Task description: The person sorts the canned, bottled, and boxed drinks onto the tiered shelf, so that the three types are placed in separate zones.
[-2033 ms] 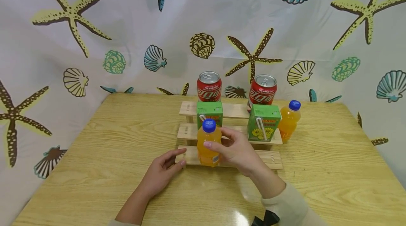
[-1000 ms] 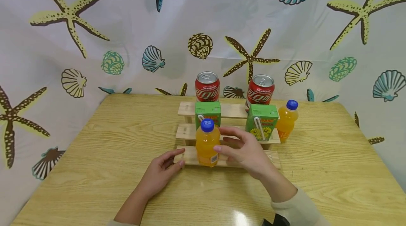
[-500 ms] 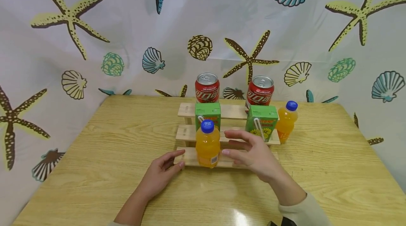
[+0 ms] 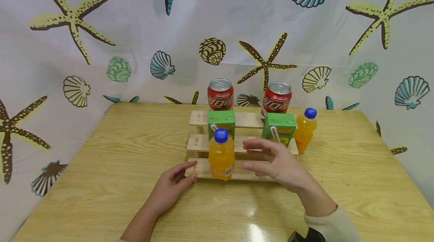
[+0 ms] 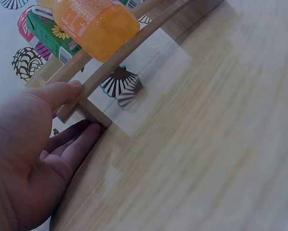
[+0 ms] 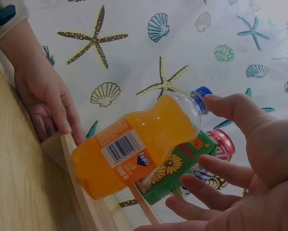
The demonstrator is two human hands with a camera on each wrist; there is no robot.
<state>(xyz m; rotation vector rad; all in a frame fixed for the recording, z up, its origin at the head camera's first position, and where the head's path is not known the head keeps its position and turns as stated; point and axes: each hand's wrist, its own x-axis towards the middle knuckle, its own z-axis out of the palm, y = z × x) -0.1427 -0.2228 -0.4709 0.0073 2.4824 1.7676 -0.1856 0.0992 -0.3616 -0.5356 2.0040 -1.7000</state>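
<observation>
A stepped wooden display rack (image 4: 198, 143) stands on the table. On its lowest step an orange soda bottle (image 4: 221, 157) with a blue cap stands upright. My left hand (image 4: 171, 185) holds the rack's left end; in the left wrist view the thumb (image 5: 64, 94) lies on the bottom board and the fingers reach behind its leg. My right hand (image 4: 283, 164) is apart from the bottle, to its right, with fingers spread and nothing held. Two green juice boxes (image 4: 221, 118) (image 4: 279, 121) sit on the middle step, the left one partly hidden by the bottle.
Two red cola cans (image 4: 220, 95) (image 4: 277, 98) stand at the top of the rack. Another orange bottle (image 4: 305, 130) is at the rack's right end. Behind the wooden table (image 4: 101, 181) hangs a cloth (image 4: 190, 27) printed with starfish and shells.
My right hand has let go of the orange soda bottle and drawn off to the right. The bottle stays on the lowest step. The left hand keeps its place on the rack.
</observation>
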